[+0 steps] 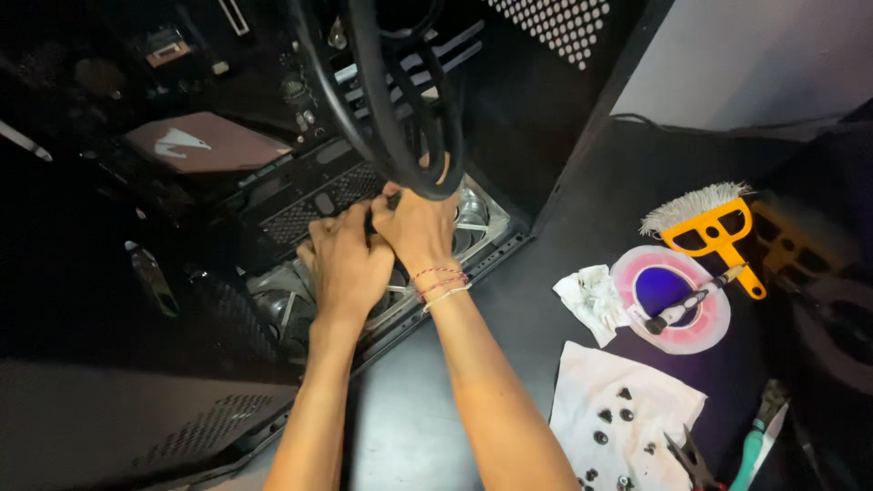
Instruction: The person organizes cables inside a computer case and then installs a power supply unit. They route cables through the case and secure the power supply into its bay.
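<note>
Here, both hands meet in the middle of the frame inside an open computer case point(582, 136), over a clear fan point(473, 218). The left hand point(346, 264) and right hand point(418, 232) curl tight around a thick black cable point(400, 118); at lower right, a white cloth point(618, 418) holds small screws point(605, 415)

Bare forearms, no sleeves; red-white thread bracelets point(440, 280) on right wrist.

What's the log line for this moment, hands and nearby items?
left hand on case fan | right hand gripping black cable | screws on white cloth | yellow brush aside
</note>
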